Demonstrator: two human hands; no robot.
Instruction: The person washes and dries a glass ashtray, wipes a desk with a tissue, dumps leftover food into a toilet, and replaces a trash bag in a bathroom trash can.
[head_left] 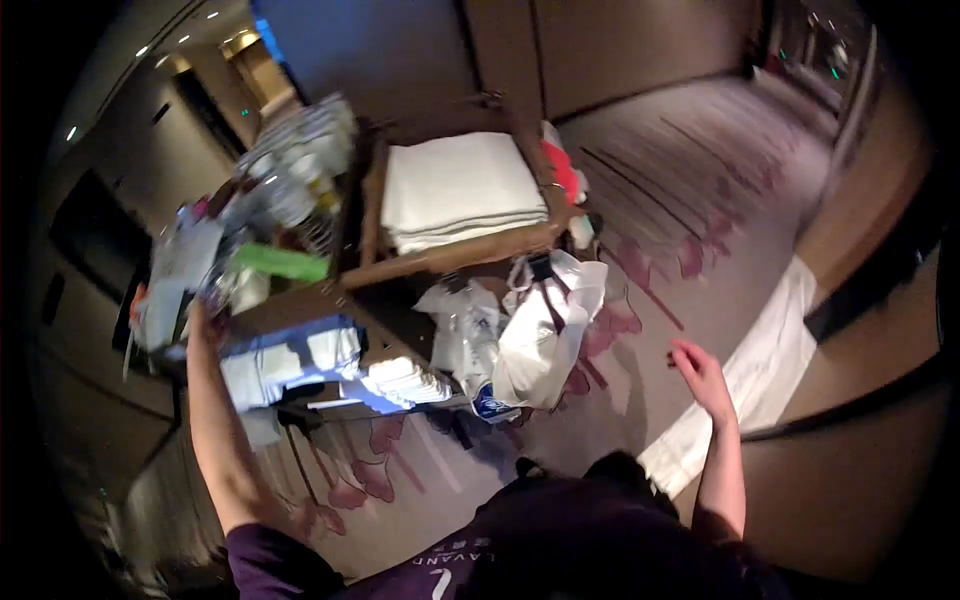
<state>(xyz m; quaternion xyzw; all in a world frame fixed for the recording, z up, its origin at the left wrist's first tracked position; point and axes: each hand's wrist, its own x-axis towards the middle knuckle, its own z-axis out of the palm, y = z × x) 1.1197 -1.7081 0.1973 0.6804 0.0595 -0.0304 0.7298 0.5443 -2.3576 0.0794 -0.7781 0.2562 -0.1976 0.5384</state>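
Observation:
My left hand reaches to the near left edge of a brown housekeeping cart, beside papers and small supplies. Its fingers are blurred and partly hidden, so I cannot make out a hold. A green box-like item lies to the right of that hand. Just below it, folded white and blue linens fill a lower shelf. Away from the cart, my right hand hangs over the carpet, fingers loosely bent and apart, nothing in them. A stack of white towels sits in the cart's top tray.
White plastic bags hang from the cart's near side. Bottles crowd its top left. White cloth lies on the floor along the right wall. Patterned carpet runs along the corridor, and dark panels stand behind the cart.

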